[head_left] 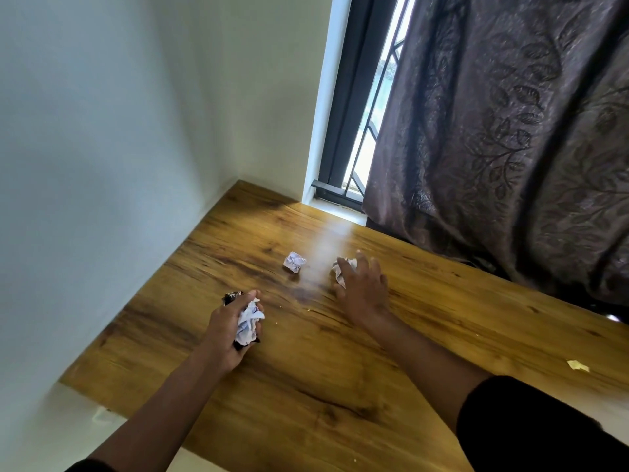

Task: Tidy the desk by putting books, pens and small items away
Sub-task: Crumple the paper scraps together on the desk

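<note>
Left hand (228,327) grip holds crumpled paper (248,323), dark item; right hand (362,284) fingers spread over paper ball (341,271).

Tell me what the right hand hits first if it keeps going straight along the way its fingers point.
The right hand is already over a crumpled paper ball. Past that is bare desk, then probably the dark curtain, though depth is hard to judge.

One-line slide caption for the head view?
Left hand grips crumpled paper; right hand reaches a second wad, a third lies on the desk.
</note>
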`<state>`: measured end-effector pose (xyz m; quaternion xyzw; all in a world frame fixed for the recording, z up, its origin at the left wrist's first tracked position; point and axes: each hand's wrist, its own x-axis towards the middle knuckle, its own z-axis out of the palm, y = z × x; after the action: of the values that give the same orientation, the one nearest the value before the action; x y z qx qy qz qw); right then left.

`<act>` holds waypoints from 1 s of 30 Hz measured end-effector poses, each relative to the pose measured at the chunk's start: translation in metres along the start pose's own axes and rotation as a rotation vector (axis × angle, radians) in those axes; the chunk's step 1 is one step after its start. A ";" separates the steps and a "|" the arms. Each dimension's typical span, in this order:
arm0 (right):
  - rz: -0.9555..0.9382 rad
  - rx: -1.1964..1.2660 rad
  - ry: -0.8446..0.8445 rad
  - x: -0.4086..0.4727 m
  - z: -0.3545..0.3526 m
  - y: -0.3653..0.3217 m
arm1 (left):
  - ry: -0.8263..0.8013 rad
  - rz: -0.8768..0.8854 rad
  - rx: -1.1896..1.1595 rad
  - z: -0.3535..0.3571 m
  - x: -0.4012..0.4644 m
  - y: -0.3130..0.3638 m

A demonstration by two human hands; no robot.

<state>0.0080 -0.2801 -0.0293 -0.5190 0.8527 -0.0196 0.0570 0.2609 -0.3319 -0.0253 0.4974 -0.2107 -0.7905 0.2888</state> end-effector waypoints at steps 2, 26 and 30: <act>-0.020 0.061 0.010 0.003 0.005 0.004 | 0.013 0.003 0.011 -0.001 0.003 0.001; -0.327 0.747 0.200 -0.076 -0.016 -0.121 | -0.187 0.088 -0.012 0.007 0.016 0.002; -0.314 0.692 0.223 -0.088 -0.005 -0.130 | -0.258 0.099 -0.045 0.011 0.005 0.004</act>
<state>0.1618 -0.2621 -0.0052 -0.5879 0.7069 -0.3705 0.1318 0.2498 -0.3375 -0.0216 0.3740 -0.2525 -0.8373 0.3088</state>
